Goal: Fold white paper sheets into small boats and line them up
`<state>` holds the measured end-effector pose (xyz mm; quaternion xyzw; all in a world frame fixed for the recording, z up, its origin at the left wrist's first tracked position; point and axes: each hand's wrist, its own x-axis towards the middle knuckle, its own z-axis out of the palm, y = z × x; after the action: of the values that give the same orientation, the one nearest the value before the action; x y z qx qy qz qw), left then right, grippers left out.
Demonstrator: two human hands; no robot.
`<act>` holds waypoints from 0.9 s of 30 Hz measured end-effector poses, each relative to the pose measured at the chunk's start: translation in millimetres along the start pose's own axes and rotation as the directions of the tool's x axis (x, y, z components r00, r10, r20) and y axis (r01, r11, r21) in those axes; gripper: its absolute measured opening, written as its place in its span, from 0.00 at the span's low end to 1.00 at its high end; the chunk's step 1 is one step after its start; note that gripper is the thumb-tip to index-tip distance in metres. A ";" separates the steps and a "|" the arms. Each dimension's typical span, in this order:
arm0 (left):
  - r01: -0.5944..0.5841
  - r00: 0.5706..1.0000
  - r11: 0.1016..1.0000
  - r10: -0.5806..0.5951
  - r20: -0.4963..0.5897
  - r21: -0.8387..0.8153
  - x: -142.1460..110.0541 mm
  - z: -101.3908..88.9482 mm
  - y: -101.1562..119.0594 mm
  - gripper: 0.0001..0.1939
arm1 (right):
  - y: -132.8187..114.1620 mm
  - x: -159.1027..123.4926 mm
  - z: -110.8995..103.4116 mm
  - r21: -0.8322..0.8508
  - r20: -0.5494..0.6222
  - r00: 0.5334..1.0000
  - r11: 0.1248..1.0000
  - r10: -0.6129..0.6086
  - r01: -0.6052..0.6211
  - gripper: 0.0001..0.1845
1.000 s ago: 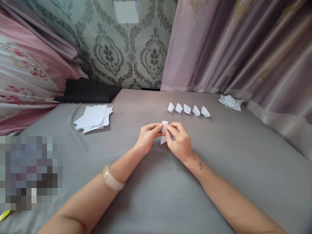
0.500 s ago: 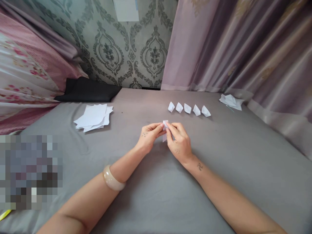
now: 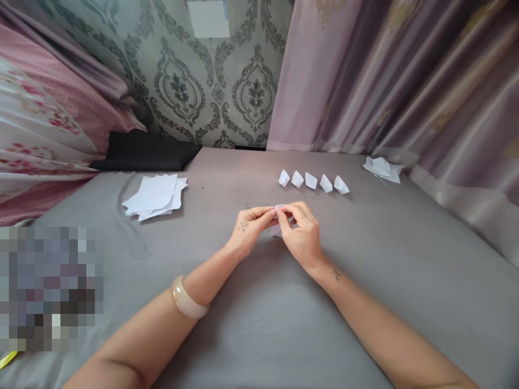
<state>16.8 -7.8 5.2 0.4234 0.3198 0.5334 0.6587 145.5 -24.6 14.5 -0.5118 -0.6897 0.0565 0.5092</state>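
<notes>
A small folded piece of white paper [image 3: 276, 230] is pinched between both hands above the grey sheet. My left hand [image 3: 250, 228] grips its left side with thumb and fingers, and the bangle [image 3: 188, 298] sits on that forearm. From the right, my right hand [image 3: 300, 232] presses thumb and fingers on the same paper, close to the left fingertips. Much of the paper is hidden behind the fingers; its lower end hangs below them. Just beyond the hands, several small folded white paper shapes [image 3: 311, 181] stand in a row.
A stack of white paper sheets [image 3: 152, 194] lies at the left, and loose white papers [image 3: 383, 168] rest at the far right by the curtain [image 3: 348, 75]. Black folded cloth [image 3: 146, 151] lies at the back left. The grey sheet [image 3: 251, 324] covers the surface.
The fingers of my right hand have shifted on the paper, and its top end now looks tilted and more covered. Both hands stay in nearly the same place.
</notes>
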 end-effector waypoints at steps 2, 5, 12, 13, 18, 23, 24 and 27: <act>-0.011 1.000 1.000 0.011 -0.001 0.010 -0.3 0.2 0.9 0.13 | -1.4 -0.2 -0.5 0.007 0.007 1.000 1.000 0.002 -0.002 0.09; -0.020 1.000 1.000 0.020 0.003 0.021 -0.7 0.6 2.7 0.13 | -2.9 0.5 -1.7 0.009 0.033 0.999 1.000 0.007 -0.007 0.09; -0.021 1.000 0.999 0.021 0.004 0.041 -1.9 3.6 5.6 0.13 | -4.8 5.5 -6.4 0.003 0.060 0.998 1.000 0.030 -0.030 0.09; -0.026 1.000 0.999 0.027 -0.010 0.036 -1.8 3.9 5.4 0.13 | -4.7 6.0 -6.8 0.018 0.062 0.998 0.999 0.032 -0.033 0.09; -0.054 0.997 0.997 0.057 -0.054 0.051 -1.3 3.6 4.1 0.13 | -3.3 5.8 -6.1 0.056 0.088 0.995 0.998 0.036 -0.041 0.11; -0.072 0.996 0.992 0.077 -0.044 0.107 -1.1 3.1 5.1 0.13 | 1.4 7.7 -5.4 0.110 0.138 0.982 0.983 0.130 -0.146 0.10; -0.070 0.996 0.991 0.075 -0.040 0.113 -1.1 3.1 5.6 0.13 | 2.8 8.7 -5.6 0.135 0.156 0.974 0.973 0.166 -0.187 0.10; -0.042 0.999 0.992 0.043 -0.004 0.120 -1.1 2.6 7.4 0.13 | 5.8 11.2 -7.2 0.176 0.202 0.949 0.944 0.244 -0.280 0.10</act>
<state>15.6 -8.9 12.9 0.4670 0.3444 0.5285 0.6196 155.2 -16.5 21.7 -0.5377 -0.6483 0.2391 0.4831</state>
